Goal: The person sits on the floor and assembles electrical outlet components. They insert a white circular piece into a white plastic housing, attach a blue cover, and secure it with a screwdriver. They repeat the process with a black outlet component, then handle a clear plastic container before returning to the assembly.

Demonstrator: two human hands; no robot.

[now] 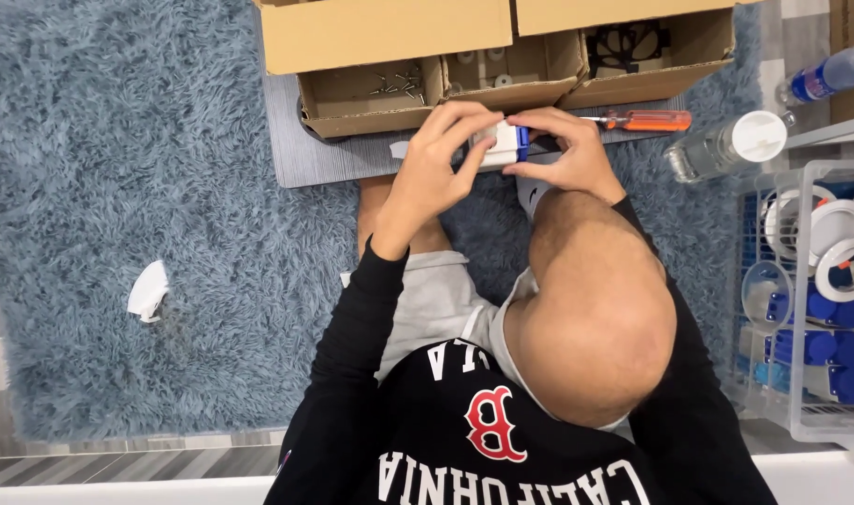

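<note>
My left hand (434, 168) and right hand (567, 154) fingers clamp a small white-and-blue part (504, 145); brown cardboard boxes (371, 93) sit just beyond them.

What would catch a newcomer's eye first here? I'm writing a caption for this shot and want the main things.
First, the two hands meeting at top centre: the left hand and right hand both grip a small white and blue part above a grey board. Behind it stand open cardboard boxes, with an orange-handled screwdriver to the right. At the far right, a clear bin holds blue and white parts.
</note>
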